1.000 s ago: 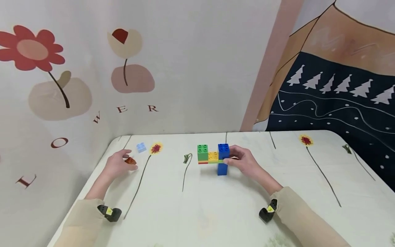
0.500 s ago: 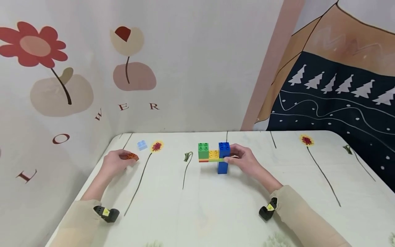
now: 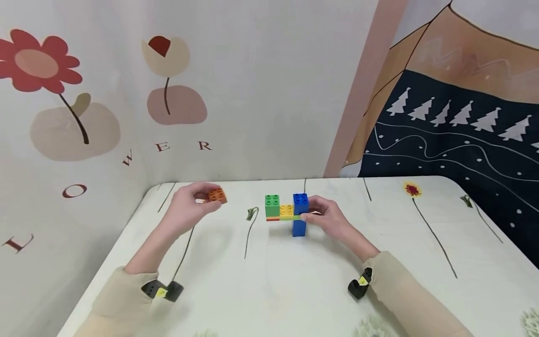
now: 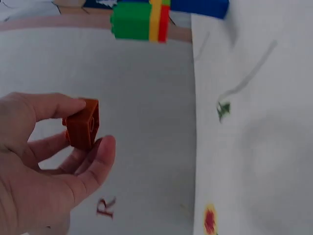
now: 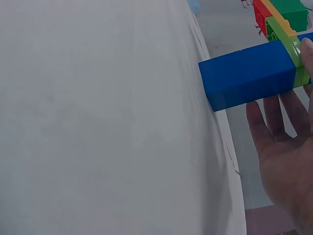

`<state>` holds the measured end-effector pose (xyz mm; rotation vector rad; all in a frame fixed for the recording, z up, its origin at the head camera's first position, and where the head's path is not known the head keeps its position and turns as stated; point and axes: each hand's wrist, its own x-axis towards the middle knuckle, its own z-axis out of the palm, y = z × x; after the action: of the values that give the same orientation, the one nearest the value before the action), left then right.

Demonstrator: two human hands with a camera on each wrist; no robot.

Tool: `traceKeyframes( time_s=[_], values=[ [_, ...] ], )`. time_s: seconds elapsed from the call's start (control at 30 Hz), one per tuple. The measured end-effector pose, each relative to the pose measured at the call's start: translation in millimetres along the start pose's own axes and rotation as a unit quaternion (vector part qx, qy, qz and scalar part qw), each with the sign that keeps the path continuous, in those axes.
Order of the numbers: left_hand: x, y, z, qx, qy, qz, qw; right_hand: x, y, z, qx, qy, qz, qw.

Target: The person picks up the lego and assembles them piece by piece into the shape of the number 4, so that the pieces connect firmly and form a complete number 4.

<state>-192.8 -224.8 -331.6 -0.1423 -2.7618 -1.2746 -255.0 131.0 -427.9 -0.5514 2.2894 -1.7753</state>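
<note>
An orange-brown toy building brick (image 3: 217, 194) is pinched between the thumb and fingers of my left hand (image 3: 185, 210), raised over the table's left half. In the left wrist view that brick (image 4: 81, 128) shows its studs toward the palm. To the right, a built brick structure stands on stacked blue bricks (image 3: 299, 228). Across them lie thin lime, yellow and red layers, topped by a green brick (image 3: 272, 206), a lower yellow brick (image 3: 286, 210) and a blue brick (image 3: 301, 204). My right hand (image 3: 332, 219) grips the structure's right side, thumb at the lime layer.
The table's white cloth (image 3: 269, 281) has printed flowers and stems. A patterned curtain (image 3: 261, 93) hangs right behind its back edge. A light-blue patch (image 5: 194, 6) shows at the top of the right wrist view; my left hand covers the light-blue brick's spot in the head view.
My left hand has picked up the orange-brown brick from the table's left and carried it up and rightward, toward the structure. The right hand keeps its hold on the structure, nearly still.
</note>
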Motion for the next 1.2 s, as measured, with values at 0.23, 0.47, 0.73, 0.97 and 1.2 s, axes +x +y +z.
traceKeyframes(
  time_s=[0.23, 0.47, 0.73, 0.97, 1.2],
  values=[
    [7.9, 34.2, 21.6, -0.076, -0.055, 0.046, 0.9945, 0.2, 1, -1, -0.006, 0.004, 0.004, 1.0],
    [16.3, 56.4, 44.5, -0.091, -0.086, 0.06, 0.9904, -0.5, 1, -3, -0.002, 0.005, -0.004, 1.0],
    [21.5, 70.5, 56.4, -0.072, -0.097, 0.067, 0.9903, 1.5, 1, 1, 0.002, -0.002, -0.007, 1.0],
    [34.2, 78.8, 71.7, -0.066, -0.108, 0.099, 0.987, 1.2, 0, 0, 0.005, -0.005, -0.006, 1.0],
    [43.8, 84.6, 89.9, -0.056, -0.13, 0.118, 0.9829, 1.1, 0, -1, 0.014, -0.009, -0.019, 0.9997]
  ],
)
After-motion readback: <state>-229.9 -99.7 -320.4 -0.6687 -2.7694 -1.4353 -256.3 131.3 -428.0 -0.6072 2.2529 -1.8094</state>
